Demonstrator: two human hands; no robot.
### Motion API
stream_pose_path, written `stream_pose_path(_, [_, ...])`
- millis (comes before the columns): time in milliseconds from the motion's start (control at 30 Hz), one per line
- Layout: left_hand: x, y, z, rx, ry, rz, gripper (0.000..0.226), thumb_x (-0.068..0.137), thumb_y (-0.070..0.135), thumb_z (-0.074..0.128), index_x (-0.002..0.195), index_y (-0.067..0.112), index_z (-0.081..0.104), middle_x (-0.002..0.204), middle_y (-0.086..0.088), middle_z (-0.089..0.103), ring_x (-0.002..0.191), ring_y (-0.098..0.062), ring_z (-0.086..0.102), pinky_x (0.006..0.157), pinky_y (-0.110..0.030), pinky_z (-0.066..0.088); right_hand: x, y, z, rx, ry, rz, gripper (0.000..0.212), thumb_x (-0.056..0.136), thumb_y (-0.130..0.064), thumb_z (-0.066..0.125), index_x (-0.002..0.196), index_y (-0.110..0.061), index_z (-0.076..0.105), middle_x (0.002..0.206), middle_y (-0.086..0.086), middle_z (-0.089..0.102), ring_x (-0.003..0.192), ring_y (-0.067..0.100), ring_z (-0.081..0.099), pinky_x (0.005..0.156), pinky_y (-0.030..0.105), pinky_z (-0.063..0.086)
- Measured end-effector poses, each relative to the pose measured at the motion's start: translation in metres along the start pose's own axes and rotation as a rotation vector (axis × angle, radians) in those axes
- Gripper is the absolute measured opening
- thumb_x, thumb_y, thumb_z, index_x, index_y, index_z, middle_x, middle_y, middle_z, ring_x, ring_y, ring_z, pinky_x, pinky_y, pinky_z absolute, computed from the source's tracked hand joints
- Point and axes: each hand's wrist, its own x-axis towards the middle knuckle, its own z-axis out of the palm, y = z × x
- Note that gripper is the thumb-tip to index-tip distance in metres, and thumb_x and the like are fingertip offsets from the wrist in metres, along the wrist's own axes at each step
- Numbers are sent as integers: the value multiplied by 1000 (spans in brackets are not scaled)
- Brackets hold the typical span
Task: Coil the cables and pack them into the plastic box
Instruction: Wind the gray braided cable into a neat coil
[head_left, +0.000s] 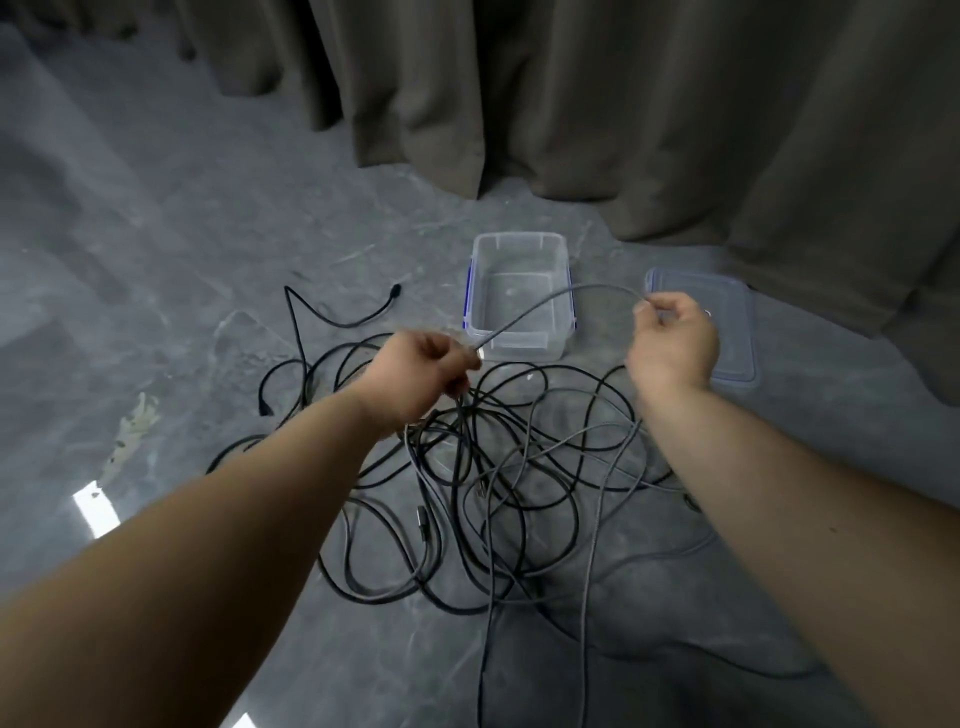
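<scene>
A tangle of black and grey cables (483, 483) lies on the grey floor in front of me. A grey braided cable (550, 301) arcs through the air between my hands. My left hand (421, 379) pinches its plug end, while my right hand (672, 338) pinches the cable further along, above the floor. Behind the hands stands a clear plastic box (519, 244) with blue clips, with nothing in it. Its clear lid (737, 338) lies flat to the right, partly hidden by my right hand.
Brown curtains (571, 104) hang along the back and right, reaching the grey marbled floor (156, 260). One black cable (337, 319) stretches away to the left of the box. Bright light reflections (93, 506) show on the floor at left.
</scene>
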Motion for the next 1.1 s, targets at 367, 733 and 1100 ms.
stream_pose_path(367, [-3, 25, 3, -804, 17, -196, 24, 98, 21, 42, 78, 17, 55, 48, 8, 28, 43, -8, 19, 45, -21, 12, -26, -28, 3, -242, -187, -400, 39, 98, -20, 46, 136, -25, 48, 114, 4, 66, 99, 25, 61, 81, 30, 44])
stream_pose_path(733, [-18, 92, -39, -1115, -52, -60, 15, 87, 23, 55, 92, 25, 68, 76, 12, 63, 73, -4, 56, 64, -22, 35, -46, -68, -8, -500, -666, -366, 43, 97, -9, 42, 136, -26, 53, 126, 8, 55, 108, 28, 57, 86, 23, 42])
stream_pose_path(1100, [-114, 357, -202, -793, 80, -9, 24, 104, 20, 39, 98, 20, 63, 81, 7, 66, 82, -7, 62, 66, -25, 37, -65, -395, -135, -622, -929, -419, 21, 91, -12, 55, 104, -27, 59, 88, -13, 55, 83, 14, 57, 70, 23, 42])
